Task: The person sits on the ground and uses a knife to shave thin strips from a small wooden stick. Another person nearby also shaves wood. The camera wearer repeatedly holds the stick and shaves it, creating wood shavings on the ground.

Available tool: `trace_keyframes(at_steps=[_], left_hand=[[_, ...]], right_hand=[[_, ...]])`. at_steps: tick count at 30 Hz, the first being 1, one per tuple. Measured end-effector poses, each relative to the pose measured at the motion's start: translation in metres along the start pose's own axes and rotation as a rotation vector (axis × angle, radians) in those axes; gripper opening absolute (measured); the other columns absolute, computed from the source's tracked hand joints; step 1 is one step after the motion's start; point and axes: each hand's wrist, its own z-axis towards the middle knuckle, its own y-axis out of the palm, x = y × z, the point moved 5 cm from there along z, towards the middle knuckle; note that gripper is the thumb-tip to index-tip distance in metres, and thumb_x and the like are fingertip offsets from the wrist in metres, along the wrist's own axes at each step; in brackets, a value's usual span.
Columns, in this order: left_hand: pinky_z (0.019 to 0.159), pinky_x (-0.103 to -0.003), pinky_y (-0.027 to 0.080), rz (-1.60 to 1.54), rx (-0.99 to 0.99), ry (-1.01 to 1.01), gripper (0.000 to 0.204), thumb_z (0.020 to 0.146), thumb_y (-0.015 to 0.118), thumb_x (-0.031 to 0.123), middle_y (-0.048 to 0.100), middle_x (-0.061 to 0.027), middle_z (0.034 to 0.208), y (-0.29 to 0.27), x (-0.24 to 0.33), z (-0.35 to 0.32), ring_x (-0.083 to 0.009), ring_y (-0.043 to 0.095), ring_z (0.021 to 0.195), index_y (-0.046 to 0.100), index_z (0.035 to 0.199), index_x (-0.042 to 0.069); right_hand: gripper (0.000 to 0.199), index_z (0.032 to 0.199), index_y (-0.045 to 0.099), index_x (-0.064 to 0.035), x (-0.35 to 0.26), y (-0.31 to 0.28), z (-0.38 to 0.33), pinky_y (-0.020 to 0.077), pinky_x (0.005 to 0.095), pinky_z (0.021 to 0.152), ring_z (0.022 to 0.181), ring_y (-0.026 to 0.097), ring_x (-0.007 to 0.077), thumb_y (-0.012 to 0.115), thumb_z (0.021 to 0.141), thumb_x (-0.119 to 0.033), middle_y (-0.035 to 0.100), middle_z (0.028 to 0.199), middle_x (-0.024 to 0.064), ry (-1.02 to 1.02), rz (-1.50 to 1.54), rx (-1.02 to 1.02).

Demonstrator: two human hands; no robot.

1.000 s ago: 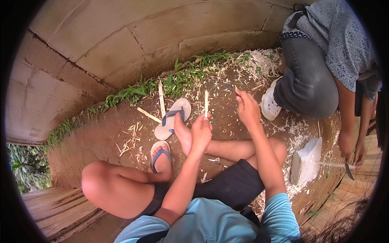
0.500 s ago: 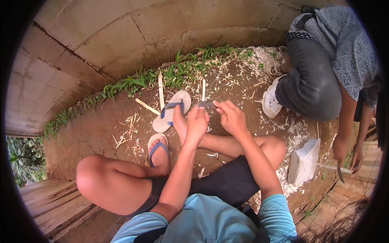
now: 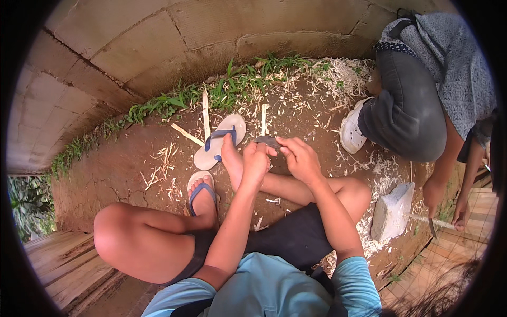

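A short, dark knife blade bridges the gap between my two hands, above the ground and past my bare foot. My left hand is closed in a fist at the blade's left end; whatever handle is inside is hidden. Bent fingers of my right hand pinch the blade's right end. Behind the blade a narrow pale wood strip lies on the soil. An empty flip-flop with a blue strap lies left of my bare foot.
Two more pale strips lie beyond the flip-flop. Wood shavings litter the ground. Grass edges a block wall. At right, a co-worker's hand holds a dark blade against a pale stick by a stone block.
The blade has tilted a little and my left fingers have shifted on it. The co-worker's hands and blade have moved toward the stone block. My view has shifted slightly.
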Motion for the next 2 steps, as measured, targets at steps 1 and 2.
trace_keyframes(at_steps=[1,2], left_hand=[[0.036,-0.023,0.031,0.047,0.005,0.0,0.03,0.099,0.046,0.024,0.058,-0.0038,0.066,-0.0025,-0.0061,0.0032,-0.0074,0.041,0.04,0.054,0.114,0.0],[0.038,-0.024,0.034,0.094,0.009,0.0,0.033,0.098,0.048,0.026,0.059,-0.004,0.067,-0.0047,-0.0126,0.0071,-0.0082,0.043,0.042,0.053,0.116,-0.002]], right_hand=[[0.025,0.115,0.066,-0.0143,-0.0042,0.0057,0.0012,0.0506,0.039,0.074,0.086,0.065,0.03,0.058,0.091,-0.015,0.066,0.099,0.0108,-0.014,0.043,-0.013],[0.025,0.114,0.067,-0.0108,-0.0053,0.0096,0.0053,0.0508,0.0373,0.075,0.085,0.066,0.0282,0.06,0.089,-0.011,0.066,0.099,0.0131,-0.027,0.085,-0.026]])
